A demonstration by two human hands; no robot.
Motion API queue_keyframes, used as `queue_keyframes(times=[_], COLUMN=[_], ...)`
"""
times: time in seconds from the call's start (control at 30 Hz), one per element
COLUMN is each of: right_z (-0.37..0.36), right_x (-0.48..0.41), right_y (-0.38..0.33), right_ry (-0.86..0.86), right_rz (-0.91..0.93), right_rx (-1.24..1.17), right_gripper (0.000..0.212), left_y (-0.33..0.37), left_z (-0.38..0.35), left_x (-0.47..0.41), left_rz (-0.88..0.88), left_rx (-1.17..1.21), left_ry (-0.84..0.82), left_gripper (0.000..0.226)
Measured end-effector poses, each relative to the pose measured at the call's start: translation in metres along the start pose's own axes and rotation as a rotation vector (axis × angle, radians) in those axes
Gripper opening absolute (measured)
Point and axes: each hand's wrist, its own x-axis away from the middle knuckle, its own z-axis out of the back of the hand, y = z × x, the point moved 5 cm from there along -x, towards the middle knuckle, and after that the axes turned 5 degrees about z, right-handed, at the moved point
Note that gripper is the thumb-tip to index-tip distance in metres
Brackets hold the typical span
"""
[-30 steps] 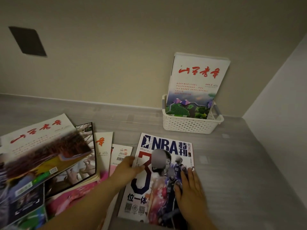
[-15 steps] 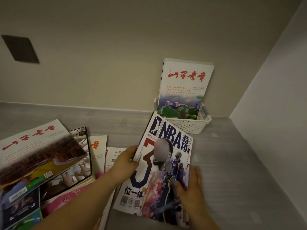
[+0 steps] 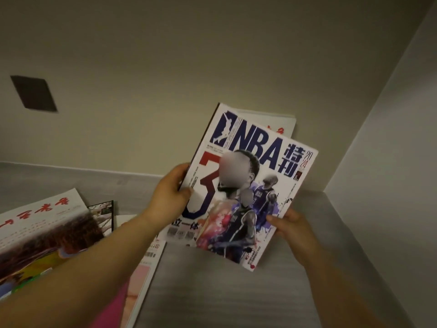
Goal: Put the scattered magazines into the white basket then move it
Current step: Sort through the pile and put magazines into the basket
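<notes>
I hold the NBA magazine (image 3: 255,166) in the air with both hands, its cover tilted toward me. My left hand (image 3: 171,194) grips its left spine edge and my right hand (image 3: 292,223) pinches its lower right edge. Behind its top edge shows a strip of the white magazine with red characters (image 3: 279,123) that stands by the back wall. The white basket is hidden behind the lifted magazine. Several other magazines (image 3: 42,223) lie scattered on the grey surface at the left.
A pink-covered magazine (image 3: 132,287) lies under my left forearm. The grey surface (image 3: 224,292) ends at a beige back wall and a pale side wall (image 3: 390,162) on the right. A dark square panel (image 3: 33,93) sits on the back wall at the left.
The NBA magazine went from lying flat under both hands to being lifted up and carried toward the back right corner, where it now covers the basket.
</notes>
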Motion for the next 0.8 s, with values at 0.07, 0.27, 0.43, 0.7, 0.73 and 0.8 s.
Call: queue_keyframes(times=[0.07,0.27,0.43,0.7,0.73,0.8], right_z=[0.014,0.057,0.076,0.080,0.078,0.075], right_x=[-0.018,-0.081,-0.127,-0.177,-0.181,-0.186], right_y=[-0.020,-0.074,-0.088,-0.030,-0.020,-0.002], right_ry=[0.060,0.278,0.326,0.262,0.250,0.233], right_rz=[0.072,0.232,0.339,0.221,0.195,0.148], right_rx=[0.015,0.032,0.025,0.070,0.074,0.098], right_gripper=[0.021,0.014,0.020,0.021,0.021,0.022], left_y=[0.017,0.054,0.048,-0.003,-0.008,-0.017], left_z=[-0.003,-0.027,-0.052,-0.084,-0.087,-0.090], left_x=[-0.022,-0.079,-0.115,-0.155,-0.159,-0.166], left_rz=[-0.046,-0.137,-0.150,0.026,0.045,0.069], left_rx=[-0.031,-0.060,-0.015,-0.022,-0.037,-0.029], left_ry=[0.058,0.177,0.210,0.132,0.129,0.138], left_gripper=[0.037,0.028,0.027,0.025,0.025,0.025])
